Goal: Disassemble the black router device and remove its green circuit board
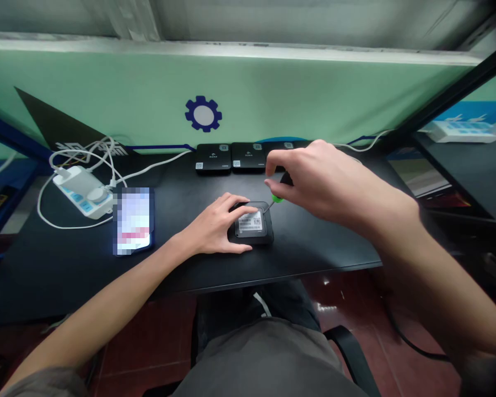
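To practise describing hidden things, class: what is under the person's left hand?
The left hand rests on a small black square device with a white label showing beside the fingertips. The device's top under the hand is covered and cannot be seen.

A square black device (252,223) lies flat, white label upward; a green-collared screwdriver (277,198) slants down to its far right corner, the thin shaft's tip nearly touching.

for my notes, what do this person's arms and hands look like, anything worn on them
The left hand and right hand are bare, with no gloves, rings or watch showing. The left forearm and right forearm are bare too, leading back to short grey sleeves, the left sleeve and the right sleeve, both cut off by the picture's corners.
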Tool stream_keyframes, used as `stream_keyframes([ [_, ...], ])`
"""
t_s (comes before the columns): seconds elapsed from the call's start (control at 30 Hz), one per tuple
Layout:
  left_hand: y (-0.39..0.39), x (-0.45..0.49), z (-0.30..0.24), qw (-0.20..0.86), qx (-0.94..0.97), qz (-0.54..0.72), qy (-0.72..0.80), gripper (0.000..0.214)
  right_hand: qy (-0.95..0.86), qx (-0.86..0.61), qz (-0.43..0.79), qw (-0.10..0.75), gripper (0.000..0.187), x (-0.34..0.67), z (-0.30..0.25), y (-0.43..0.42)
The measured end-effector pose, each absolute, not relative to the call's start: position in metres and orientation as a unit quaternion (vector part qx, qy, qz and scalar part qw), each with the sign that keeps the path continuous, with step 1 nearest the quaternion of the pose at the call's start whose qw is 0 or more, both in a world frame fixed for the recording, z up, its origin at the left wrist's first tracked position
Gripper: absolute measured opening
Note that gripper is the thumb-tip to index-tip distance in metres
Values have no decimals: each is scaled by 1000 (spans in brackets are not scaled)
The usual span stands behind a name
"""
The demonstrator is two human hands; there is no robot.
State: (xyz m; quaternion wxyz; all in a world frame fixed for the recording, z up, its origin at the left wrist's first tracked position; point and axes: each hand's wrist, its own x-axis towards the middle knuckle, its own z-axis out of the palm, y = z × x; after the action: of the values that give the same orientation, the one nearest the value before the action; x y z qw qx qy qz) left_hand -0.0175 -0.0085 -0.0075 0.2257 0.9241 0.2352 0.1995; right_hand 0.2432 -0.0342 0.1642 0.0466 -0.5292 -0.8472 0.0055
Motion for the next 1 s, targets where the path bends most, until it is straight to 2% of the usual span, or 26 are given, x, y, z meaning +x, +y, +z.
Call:
stream_keyframes([
  [0.3,-8,-18,-10,218,928,198,230,87,-844,-533,18,65,24,242,162,-33],
  [1.0,-8,-18,-10,207,931,190,234,87,-837,-544,41,38,18,241,166,-33],
])
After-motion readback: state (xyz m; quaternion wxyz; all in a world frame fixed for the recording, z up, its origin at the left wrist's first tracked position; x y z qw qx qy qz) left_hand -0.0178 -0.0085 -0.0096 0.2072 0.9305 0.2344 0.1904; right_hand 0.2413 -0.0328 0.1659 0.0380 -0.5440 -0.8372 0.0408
